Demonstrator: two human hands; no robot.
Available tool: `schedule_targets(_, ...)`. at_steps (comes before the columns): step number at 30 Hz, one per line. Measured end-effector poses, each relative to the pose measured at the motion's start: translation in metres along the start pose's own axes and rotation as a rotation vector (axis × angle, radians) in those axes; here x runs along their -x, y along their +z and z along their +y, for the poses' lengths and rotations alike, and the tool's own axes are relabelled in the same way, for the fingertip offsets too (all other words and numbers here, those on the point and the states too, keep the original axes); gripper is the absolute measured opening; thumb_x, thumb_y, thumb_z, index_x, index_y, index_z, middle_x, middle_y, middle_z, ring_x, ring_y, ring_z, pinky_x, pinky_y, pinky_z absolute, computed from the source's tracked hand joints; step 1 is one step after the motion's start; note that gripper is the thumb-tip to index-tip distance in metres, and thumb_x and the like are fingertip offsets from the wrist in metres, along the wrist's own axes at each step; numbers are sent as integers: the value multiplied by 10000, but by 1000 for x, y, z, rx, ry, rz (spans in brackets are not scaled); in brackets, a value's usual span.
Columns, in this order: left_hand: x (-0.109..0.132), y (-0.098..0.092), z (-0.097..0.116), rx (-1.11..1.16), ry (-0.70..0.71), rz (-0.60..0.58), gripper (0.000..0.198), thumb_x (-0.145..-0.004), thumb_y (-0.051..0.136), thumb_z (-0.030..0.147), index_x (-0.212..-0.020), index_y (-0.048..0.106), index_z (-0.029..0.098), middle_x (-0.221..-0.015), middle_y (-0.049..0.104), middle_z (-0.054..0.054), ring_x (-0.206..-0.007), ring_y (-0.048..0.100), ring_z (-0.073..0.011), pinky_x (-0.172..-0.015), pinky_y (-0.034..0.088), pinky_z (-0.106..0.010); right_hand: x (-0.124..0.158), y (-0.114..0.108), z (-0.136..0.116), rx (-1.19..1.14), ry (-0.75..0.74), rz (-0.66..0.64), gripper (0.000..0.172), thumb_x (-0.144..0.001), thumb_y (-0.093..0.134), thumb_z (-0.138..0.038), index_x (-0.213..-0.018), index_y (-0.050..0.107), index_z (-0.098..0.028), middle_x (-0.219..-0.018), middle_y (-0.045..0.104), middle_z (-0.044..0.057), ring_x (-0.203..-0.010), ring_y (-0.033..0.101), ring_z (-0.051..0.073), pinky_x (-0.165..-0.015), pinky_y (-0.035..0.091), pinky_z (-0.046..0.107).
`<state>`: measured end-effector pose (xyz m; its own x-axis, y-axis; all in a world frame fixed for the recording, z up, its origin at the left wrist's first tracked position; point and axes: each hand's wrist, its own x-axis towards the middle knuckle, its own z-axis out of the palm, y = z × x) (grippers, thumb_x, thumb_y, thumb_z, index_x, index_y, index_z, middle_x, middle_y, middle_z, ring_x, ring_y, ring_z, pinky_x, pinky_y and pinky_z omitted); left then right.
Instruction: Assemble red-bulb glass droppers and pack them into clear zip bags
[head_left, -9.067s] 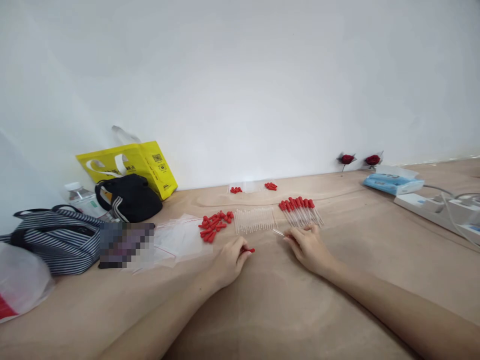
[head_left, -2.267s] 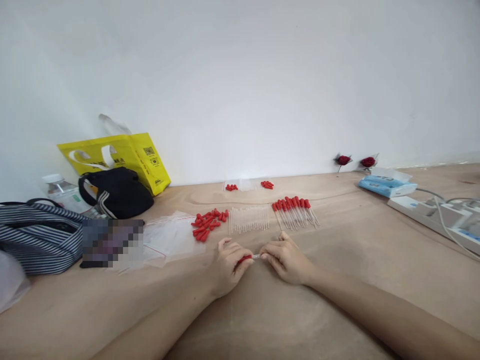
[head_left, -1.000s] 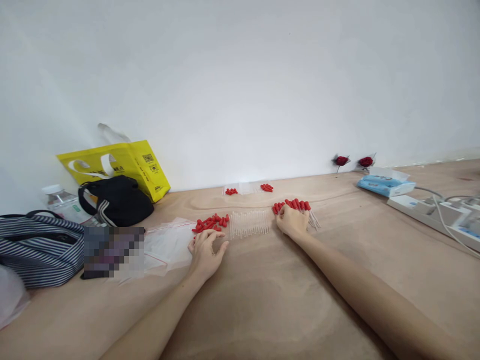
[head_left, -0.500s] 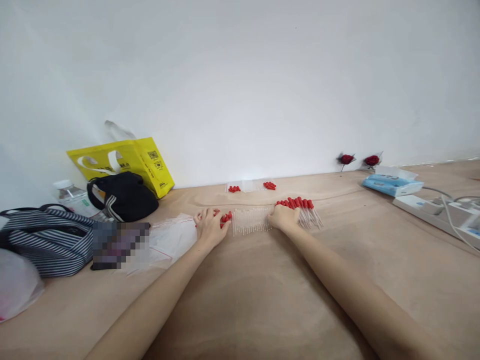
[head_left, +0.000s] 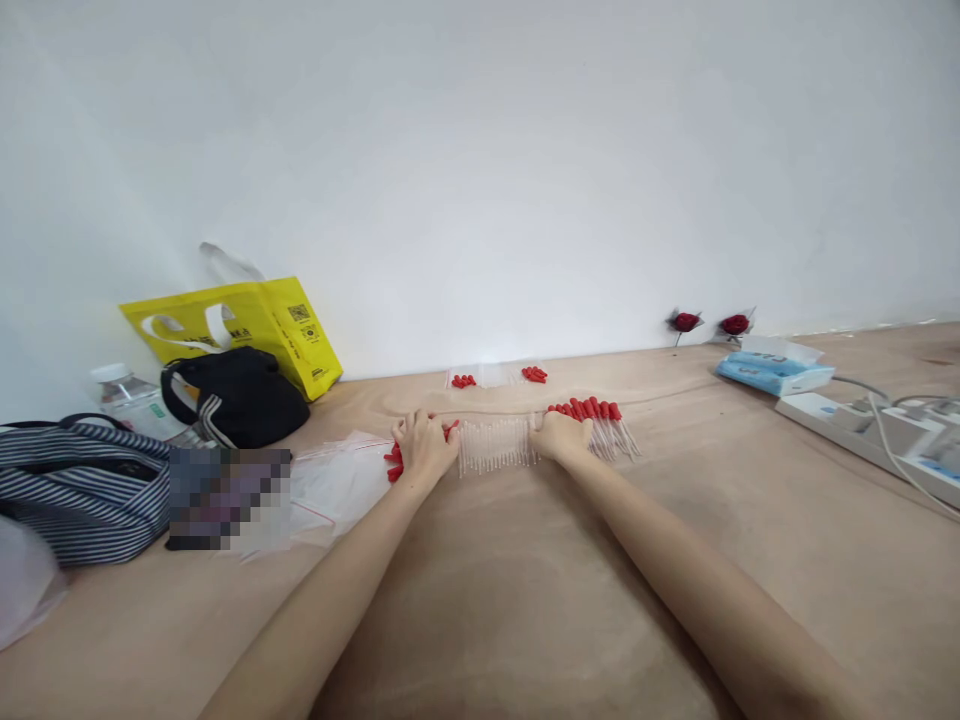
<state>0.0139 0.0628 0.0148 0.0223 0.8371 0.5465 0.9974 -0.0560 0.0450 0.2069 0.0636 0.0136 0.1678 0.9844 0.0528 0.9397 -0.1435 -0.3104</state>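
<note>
My left hand [head_left: 424,446] is at the left end of a row of thin white cotton swabs [head_left: 495,445], with a small red cap [head_left: 451,429] between its thumb and fingertips. More red caps [head_left: 394,460] lie beside and partly under that hand. Over the right end of the row, my right hand [head_left: 561,436] is closed, its fingertips mostly hidden; what it holds cannot be made out. Just right of it lies a bunch of white sticks with red caps [head_left: 592,409] on their far ends.
A clear bag [head_left: 495,375] with red pieces at both ends lies near the wall. On the left are plastic zip bags [head_left: 341,475], a striped bag [head_left: 97,490], a black cap [head_left: 240,395] and a yellow bag [head_left: 300,345]. Tissues [head_left: 776,370] and a power strip [head_left: 825,418] lie right.
My left hand has drawn its fingers together around a red cap, uncovering red caps on its left. My right hand has hardly moved. The whole view has shifted slightly.
</note>
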Motion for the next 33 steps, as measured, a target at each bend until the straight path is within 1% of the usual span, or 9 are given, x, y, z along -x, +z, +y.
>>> schedule_targets(2,11,-11,0,91,36,33,166,-747,506,270,-713,642,181,-928,587,-86,-962,468,-265,-857,285,-441,6,-4,5,-4,-55,13,274,-774,411,-295,-788,627,-128,-850,650,141,-831,588,249,-749,319,353)
schedule_targets(4,28,-22,0,282,139,15,133,-754,509,251,-745,626,188,-847,599,-56,-896,504,-231,-818,339,-393,16,-7,14,-10,-122,28,266,-799,387,-276,-816,606,-126,-878,643,139,-857,577,240,-722,331,317)
schedule_targets(7,60,-33,-1,545,310,-134,98,-758,503,220,-757,593,183,-821,588,-39,-828,536,-189,-763,401,-330,35,-6,35,-53,-266,56,245,-840,351,-262,-909,546,-131,-903,633,110,-828,570,200,-697,340,280)
schedule_targets(8,69,-35,0,600,342,-194,95,-762,498,214,-760,587,183,-807,583,-35,-794,543,-175,-730,418,-307,41,-4,42,-111,-370,73,231,-847,343,-250,-909,530,-129,-876,634,102,-783,571,192,-686,343,280)
schedule_targets(11,86,-36,2,676,359,-298,71,-740,504,180,-759,572,175,-775,577,-30,-720,550,-156,-651,441,-272,57,6,62,-263,-576,101,201,-858,339,-240,-914,510,-152,-806,638,67,-718,562,178,-682,350,292)
schedule_targets(16,87,-33,12,651,345,-341,206,-705,571,226,-897,614,164,-855,583,-50,-769,565,-178,-685,457,-292,73,14,70,-287,-732,132,241,-864,365,-230,-1037,525,-183,-850,631,54,-805,550,175,-739,326,317)
schedule_targets(20,85,-30,17,645,355,-306,152,-769,529,252,-787,668,193,-822,587,-37,-782,561,-174,-706,445,-293,83,13,62,-264,-846,115,219,-859,365,-197,-926,572,-176,-785,608,44,-723,527,148,-736,301,316)
schedule_targets(24,87,-28,15,655,337,-245,127,-792,506,217,-799,630,189,-811,605,-25,-801,547,-174,-724,421,-304,88,15,55,-274,-887,116,188,-845,383,-181,-879,567,-171,-737,589,32,-686,506,137,-721,279,311)
schedule_targets(33,89,-28,13,589,301,-243,91,-800,504,229,-822,590,209,-800,653,1,-796,554,-191,-778,367,-358,92,18,51,-295,-919,113,169,-838,389,-180,-870,554,-176,-740,593,29,-683,514,128,-716,268,301)
